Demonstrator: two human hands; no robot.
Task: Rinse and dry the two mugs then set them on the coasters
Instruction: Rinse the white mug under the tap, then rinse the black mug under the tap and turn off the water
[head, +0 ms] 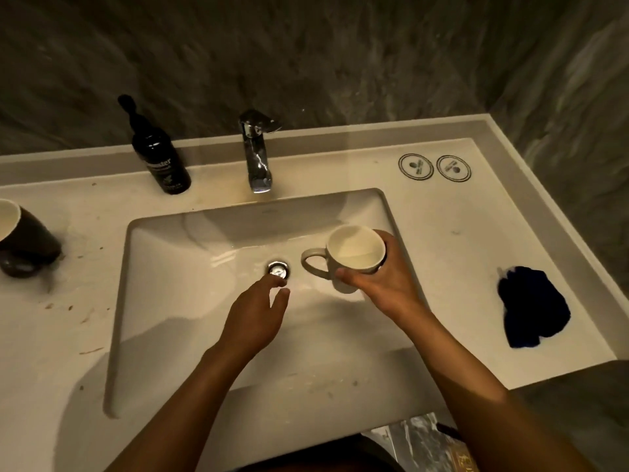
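Your right hand [371, 284] grips the white mug [354, 253] over the sink [204, 240], left hand [258, 311] loose and empty; dark mug [23, 233] untouched, cloth [531, 308] and both coasters [434, 167] unused

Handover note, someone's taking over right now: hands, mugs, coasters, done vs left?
Right hand: grips the white mug upright over the sink, some liquid inside.
Left hand: open, empty, fingers near the drain.
Dark mug: on the counter, far left.
Two coasters: back right, both bare.
Blue cloth: counter, right.
Tap: no water seen running.
Done: nothing placed. Left: finish the white mug, rinse the dark one, dry both, set them on the coasters.
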